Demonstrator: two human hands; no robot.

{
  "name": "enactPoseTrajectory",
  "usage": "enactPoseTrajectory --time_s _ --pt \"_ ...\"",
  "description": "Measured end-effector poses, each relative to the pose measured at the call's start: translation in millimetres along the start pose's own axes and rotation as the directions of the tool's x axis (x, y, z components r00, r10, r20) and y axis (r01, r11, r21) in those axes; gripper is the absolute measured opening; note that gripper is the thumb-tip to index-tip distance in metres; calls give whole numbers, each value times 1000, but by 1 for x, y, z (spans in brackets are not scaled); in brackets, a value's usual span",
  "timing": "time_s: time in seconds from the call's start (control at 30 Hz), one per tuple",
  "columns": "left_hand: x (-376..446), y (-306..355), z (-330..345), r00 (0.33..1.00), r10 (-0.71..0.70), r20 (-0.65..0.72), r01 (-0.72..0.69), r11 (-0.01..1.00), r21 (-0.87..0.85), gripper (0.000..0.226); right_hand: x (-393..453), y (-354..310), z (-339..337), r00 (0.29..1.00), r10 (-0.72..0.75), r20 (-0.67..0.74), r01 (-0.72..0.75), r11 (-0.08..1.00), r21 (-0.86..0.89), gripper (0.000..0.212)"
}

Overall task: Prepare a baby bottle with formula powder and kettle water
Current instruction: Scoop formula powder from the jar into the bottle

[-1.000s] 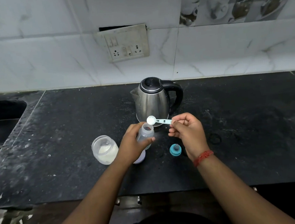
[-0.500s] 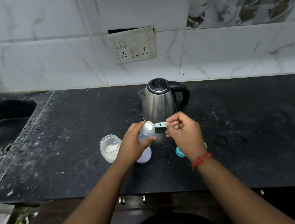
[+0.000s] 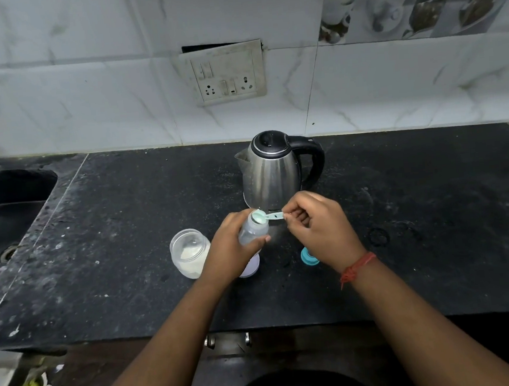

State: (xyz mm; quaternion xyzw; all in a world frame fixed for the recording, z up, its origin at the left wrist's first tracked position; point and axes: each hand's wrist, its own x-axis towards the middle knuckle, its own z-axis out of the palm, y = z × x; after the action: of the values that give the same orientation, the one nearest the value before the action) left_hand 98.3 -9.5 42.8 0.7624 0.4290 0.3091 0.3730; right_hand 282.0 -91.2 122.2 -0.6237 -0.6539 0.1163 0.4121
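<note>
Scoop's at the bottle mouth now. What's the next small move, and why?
Probably roll the right hand to tip the scoop fully over. Its bowl already sits on the open mouth of the bottle, which the left hand grips steady, so the powder should fall straight in.

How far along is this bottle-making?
The bottle is uncapped; its teal cap lies on the counter. In hand: the left hand holds the bottle while the right hand tips the scoop at its mouth. Left: kettle water, recapping.
</note>
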Motion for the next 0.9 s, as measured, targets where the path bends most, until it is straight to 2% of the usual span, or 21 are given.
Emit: enactPoseTrajectory --time_s 0.27,0.4,0.47,0.53,0.63,0.73,0.9 --pt "-1 2 3 1000 29 12 -29 1000 -7 50 0 3 -6 998 -25 57 25 1000 12 8" --pt "0 2 6 999 27 30 -26 1000 -11 53 -2 8 -6 995 99 -16 -96 987 127 10" --pt "1 0 9 999 7 40 -6 1000 -15 57 -3 12 -7 967 251 -42 -230 932 282 14" --pt "1 -2 13 999 -10 52 11 999 -32 57 -5 15 -8 915 399 -57 -328 819 472 20" --pt "0 -4 22 995 -34 96 41 997 -72 48 -7 20 -14 839 540 -65 -373 659 654 15" --pt "-2 -4 32 987 -58 147 72 993 -92 40 -12 25 -16 794 606 -52 -389 572 722 10" --pt "-1 -12 50 970 -109 215 139 982 -131 42 -22 35 -21 761 648 -24 -427 528 734 7"
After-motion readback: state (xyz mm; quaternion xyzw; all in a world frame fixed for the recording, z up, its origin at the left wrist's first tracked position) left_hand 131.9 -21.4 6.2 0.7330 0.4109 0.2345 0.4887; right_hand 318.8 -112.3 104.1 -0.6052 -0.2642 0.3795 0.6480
